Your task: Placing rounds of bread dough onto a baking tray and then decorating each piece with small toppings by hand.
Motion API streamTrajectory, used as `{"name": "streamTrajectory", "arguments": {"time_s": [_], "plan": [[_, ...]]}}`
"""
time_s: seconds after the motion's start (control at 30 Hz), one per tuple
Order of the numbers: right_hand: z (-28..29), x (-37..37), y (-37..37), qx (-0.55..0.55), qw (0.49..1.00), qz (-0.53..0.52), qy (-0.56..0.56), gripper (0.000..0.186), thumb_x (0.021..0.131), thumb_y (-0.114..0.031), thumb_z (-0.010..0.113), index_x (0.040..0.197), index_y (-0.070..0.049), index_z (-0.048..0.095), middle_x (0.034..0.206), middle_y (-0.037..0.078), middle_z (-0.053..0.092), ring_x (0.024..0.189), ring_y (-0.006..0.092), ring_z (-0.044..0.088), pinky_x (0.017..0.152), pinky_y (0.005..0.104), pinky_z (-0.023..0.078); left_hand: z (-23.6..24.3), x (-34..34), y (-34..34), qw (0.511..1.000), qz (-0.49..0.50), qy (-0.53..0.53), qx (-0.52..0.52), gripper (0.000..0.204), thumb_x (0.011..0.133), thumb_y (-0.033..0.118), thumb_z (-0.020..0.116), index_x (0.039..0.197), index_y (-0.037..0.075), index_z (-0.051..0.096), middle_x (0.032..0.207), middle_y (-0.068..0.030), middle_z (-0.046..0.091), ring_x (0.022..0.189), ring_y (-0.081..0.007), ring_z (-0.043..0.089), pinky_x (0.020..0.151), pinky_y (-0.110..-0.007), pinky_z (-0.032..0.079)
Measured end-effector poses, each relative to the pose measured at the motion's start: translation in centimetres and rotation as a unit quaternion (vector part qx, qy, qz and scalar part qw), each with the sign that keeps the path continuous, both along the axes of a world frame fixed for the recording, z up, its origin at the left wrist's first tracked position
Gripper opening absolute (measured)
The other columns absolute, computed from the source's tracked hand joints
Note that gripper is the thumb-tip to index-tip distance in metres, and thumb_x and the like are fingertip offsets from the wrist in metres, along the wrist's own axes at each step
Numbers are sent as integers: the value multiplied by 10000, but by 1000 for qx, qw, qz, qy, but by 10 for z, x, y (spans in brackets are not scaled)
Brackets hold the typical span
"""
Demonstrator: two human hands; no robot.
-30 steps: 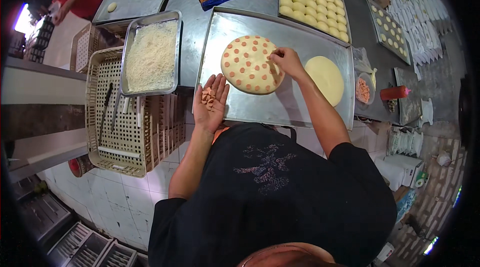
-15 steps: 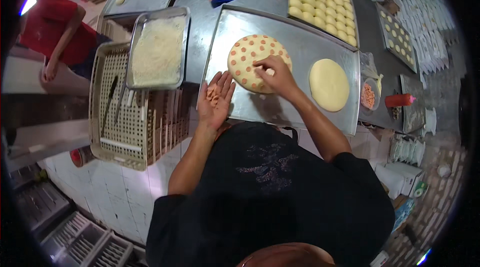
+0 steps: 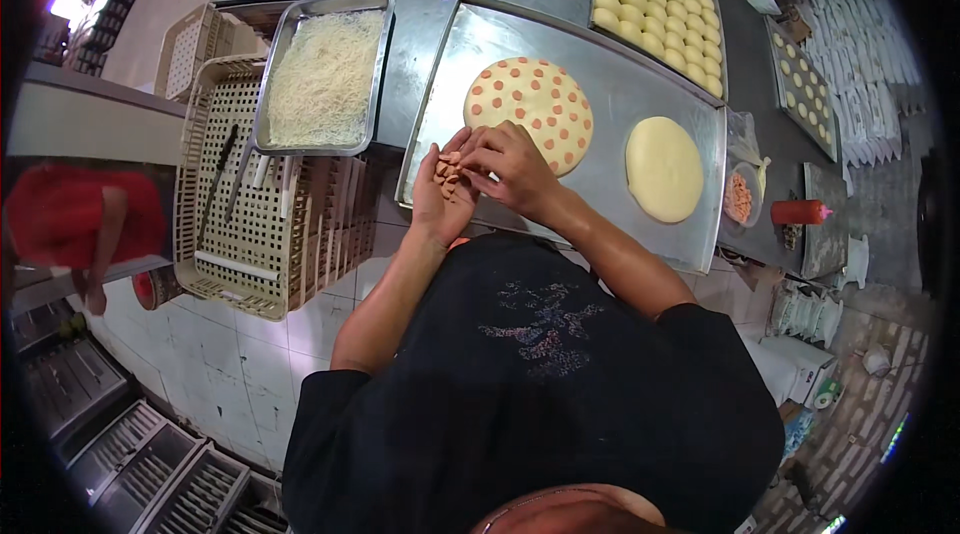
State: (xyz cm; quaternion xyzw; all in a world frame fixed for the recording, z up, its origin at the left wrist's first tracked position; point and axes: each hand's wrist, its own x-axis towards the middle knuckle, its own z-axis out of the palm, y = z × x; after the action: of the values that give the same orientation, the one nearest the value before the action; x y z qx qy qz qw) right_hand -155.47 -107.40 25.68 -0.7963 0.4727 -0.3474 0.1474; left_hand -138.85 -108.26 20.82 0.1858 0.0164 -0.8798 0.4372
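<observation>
My left hand [image 3: 440,204] lies palm up at the tray's near edge, fingers curled around a small heap of pinkish sausage slices [image 3: 447,174]. Over that palm, my right hand [image 3: 518,172] has its fingers bent together at the slices; what is between its fingertips is hidden. Just beyond both hands, a round flat dough [image 3: 515,89] is dotted with sausage slices, its near left edge partly covered by my right hand. A plain round dough [image 3: 664,169] sits to its right. Both doughs lie on a large metal tray [image 3: 600,229].
Left of the tray, a metal pan of grated white topping [image 3: 325,79] rests over a beige plastic crate [image 3: 235,269]. Dough balls [image 3: 660,14] fill a tray behind. At right are a bowl of sausage pieces [image 3: 738,196] and a red bottle [image 3: 800,212]. A person in red [image 3: 85,219] is at far left.
My right hand has moved from the dotted dough back to my left palm. My left fingers have curled up more around the slices. The view has shifted, and the person in red appears lower.
</observation>
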Motion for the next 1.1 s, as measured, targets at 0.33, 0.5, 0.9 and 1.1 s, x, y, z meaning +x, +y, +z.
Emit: {"name": "streamTrajectory", "arguments": {"time_s": [0.33, 0.5, 0.9, 1.1], "plan": [[-29, -101, -50, 304, 897, -276, -165, 208, 850, -172, 733, 930, 20, 738, 802, 74, 694, 710, 111, 633, 602, 300, 504, 5, 11, 1, 998, 61, 12, 31, 512, 1083, 339, 320, 1403, -44, 434, 1452, -235, 488, 1368, -338, 478, 1187, -476, 370], [-29, -97, -54, 335, 891, -286, -110, 211, 827, -177, 733, 909, 17, 736, 787, 78, 679, 704, 133, 625, 634, 300, 498, 8, 10, 2, 997, 63, 17, 28, 506, 1078, 319, 351, 1409, -54, 435, 1473, -241, 466, 1385, -344, 457, 1184, -484, 371], [1, -20, 20, 110, 990, -78, -45, 230, 853, -164, 742, 1067, -85, 718, 993, 81, 641, 977, 269, 577, 876, 408, 442, 10, -11, 0, 997, 42, 5, 62, 507, 1081, 338, 332, 1406, -32, 451, 1455, -213, 493, 1367, -328, 474, 1179, -460, 379], [12, -13, 37, -35, 992, -89, 77, 254, 815, -196, 739, 1057, -127, 704, 1025, 41, 613, 1067, 258, 546, 925, 408, 419, 5, -48, 13, 997, -52, -36, 44, 493, 1080, 322, 323, 1408, -3, 497, 1398, -138, 554, 1301, -257, 525, 1143, -386, 397]]}}
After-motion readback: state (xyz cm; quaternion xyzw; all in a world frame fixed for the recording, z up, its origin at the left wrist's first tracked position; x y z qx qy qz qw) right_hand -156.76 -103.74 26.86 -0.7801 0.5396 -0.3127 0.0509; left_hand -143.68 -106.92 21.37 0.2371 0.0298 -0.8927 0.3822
